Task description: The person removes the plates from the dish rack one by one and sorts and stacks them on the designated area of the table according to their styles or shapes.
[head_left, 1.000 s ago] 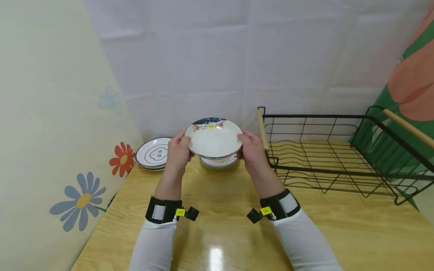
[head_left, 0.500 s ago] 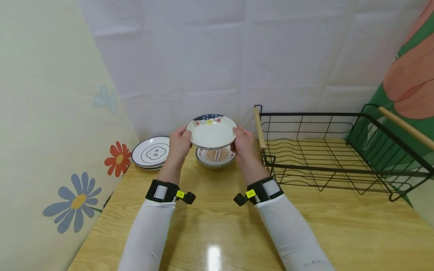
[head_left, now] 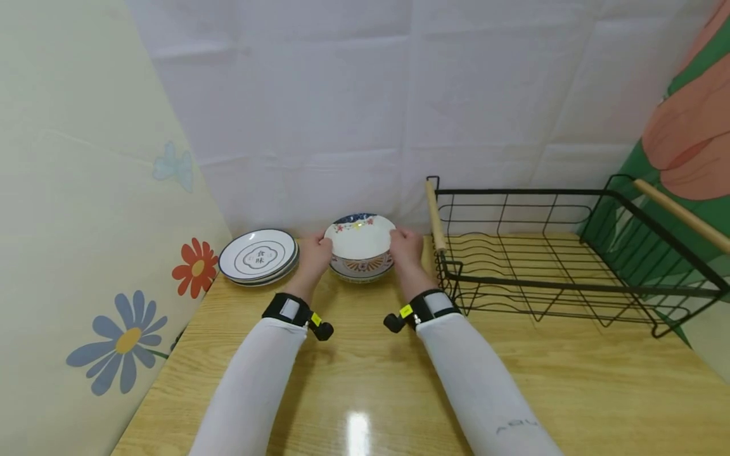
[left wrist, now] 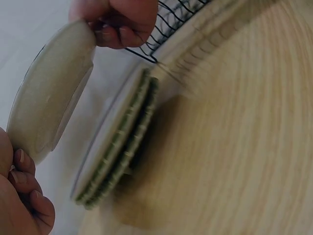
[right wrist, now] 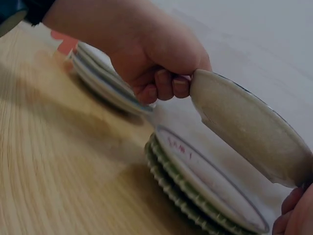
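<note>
A white plate (head_left: pixel 360 240) with a dark blue patch and small red and yellow flowers is held level in both hands. My left hand (head_left: pixel 315 256) pinches its left edge, thumb on top and fingers curled beneath. At the opposite edge my right hand (head_left: pixel 407 250) grips it likewise. Just below hangs a gap, then a stack of patterned plates (head_left: pixel 362 268) with a sunburst print; both wrist views show the held plate (left wrist: pixel 51 93) apart from the green ridged sides of that stack (right wrist: pixel 195 188).
To the left stands a stack of white plates (head_left: pixel 259 256) with dark rims and printed characters. A black wire dish rack (head_left: pixel 530 288) with wooden handles (head_left: pixel 435 215) is at the right. All rest on a wooden table (head_left: pixel 365 367) against a white cloth backdrop (head_left: pixel 319 101).
Both hands have carried the flowered plate away from me, then lowered it toward the sunburst stack. Their grip on its edges is unchanged.
</note>
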`<state>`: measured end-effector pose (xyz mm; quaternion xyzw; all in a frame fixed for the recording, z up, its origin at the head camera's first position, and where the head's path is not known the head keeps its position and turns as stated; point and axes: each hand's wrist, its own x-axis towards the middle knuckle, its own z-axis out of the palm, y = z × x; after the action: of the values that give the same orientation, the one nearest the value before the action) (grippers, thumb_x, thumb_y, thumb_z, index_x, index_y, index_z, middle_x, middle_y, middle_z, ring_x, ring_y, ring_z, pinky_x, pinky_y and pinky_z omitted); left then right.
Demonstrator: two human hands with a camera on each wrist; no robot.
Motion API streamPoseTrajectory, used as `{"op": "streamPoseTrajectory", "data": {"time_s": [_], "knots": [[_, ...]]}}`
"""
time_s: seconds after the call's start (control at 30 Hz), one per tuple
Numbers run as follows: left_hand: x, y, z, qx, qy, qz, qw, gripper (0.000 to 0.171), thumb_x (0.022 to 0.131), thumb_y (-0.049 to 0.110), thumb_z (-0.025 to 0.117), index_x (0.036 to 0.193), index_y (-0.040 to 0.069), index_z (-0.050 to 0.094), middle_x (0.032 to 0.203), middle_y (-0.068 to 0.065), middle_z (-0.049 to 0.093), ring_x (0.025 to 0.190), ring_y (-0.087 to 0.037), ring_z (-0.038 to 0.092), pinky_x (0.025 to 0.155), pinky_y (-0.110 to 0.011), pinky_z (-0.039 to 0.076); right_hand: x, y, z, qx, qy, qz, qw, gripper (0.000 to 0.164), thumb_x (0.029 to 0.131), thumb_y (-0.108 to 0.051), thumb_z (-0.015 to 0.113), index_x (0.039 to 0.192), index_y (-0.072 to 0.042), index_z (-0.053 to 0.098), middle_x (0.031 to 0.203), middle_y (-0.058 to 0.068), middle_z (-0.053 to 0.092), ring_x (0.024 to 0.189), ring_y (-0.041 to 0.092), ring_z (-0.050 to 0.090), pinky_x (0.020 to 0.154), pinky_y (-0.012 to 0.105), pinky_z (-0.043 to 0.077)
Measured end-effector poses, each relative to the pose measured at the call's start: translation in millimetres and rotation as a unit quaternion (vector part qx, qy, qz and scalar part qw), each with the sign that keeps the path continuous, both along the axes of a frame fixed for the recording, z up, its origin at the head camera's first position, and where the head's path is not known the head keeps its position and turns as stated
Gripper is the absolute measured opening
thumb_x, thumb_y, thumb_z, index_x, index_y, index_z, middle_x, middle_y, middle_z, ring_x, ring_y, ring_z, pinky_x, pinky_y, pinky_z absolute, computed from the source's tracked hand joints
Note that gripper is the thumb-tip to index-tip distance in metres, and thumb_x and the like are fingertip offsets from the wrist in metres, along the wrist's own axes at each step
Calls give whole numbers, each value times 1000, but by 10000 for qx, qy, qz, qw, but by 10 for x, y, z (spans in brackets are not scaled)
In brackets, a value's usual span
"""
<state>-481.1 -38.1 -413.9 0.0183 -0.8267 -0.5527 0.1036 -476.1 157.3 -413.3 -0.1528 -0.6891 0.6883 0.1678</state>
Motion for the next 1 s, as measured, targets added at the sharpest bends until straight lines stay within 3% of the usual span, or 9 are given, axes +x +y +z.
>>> {"op": "streamPoseTrajectory", "data": {"time_s": [0.13,0.23,0.33,0.47,0.77,1.0], "knots": [[-11,22,-125,-329,-140,176,9992,49,99,19,42,143,7,61,120,-16,73,93,-27,69,80,-34,55,-39,29,-137,334,-166,-35,9993,26,98,-20,57,94,3,68,111,14,65,101,24,55,90,37,48],[-5,33,-178,-410,-168,193,9988,49,99,19,42,142,6,61,119,-17,73,99,-28,69,86,-36,55,-63,44,-210,440,-168,-23,9989,26,98,-20,56,94,3,69,110,14,65,99,23,53,89,35,47],[4,39,-204,-438,-201,157,9987,48,100,19,42,141,3,61,131,-18,69,120,-30,65,104,-42,52,-73,57,-257,569,-188,-37,9982,24,96,-18,56,90,2,67,105,14,64,97,24,53,86,33,45],[16,42,-223,-495,-341,100,9981,47,103,19,42,143,2,58,147,-16,60,139,-28,53,117,-44,44,-71,68,-308,707,-302,-67,9970,26,95,-18,56,97,1,74,107,14,68,97,24,57,83,33,47],[24,56,-280,-828,-274,222,9959,46,101,19,44,139,1,62,143,-17,63,137,-30,56,117,-44,44,-68,94,-420,1106,-419,-9,9930,31,95,-19,56,111,0,76,118,18,72,105,30,62,91,41,54],[31,47,-289,-826,-330,256,9957,46,101,19,45,140,2,61,144,-16,62,135,-28,56,116,-43,45,-79,105,-450,1346,-420,81,9900,34,95,-19,56,118,-2,75,125,18,71,113,31,64,97,43,54]]}}
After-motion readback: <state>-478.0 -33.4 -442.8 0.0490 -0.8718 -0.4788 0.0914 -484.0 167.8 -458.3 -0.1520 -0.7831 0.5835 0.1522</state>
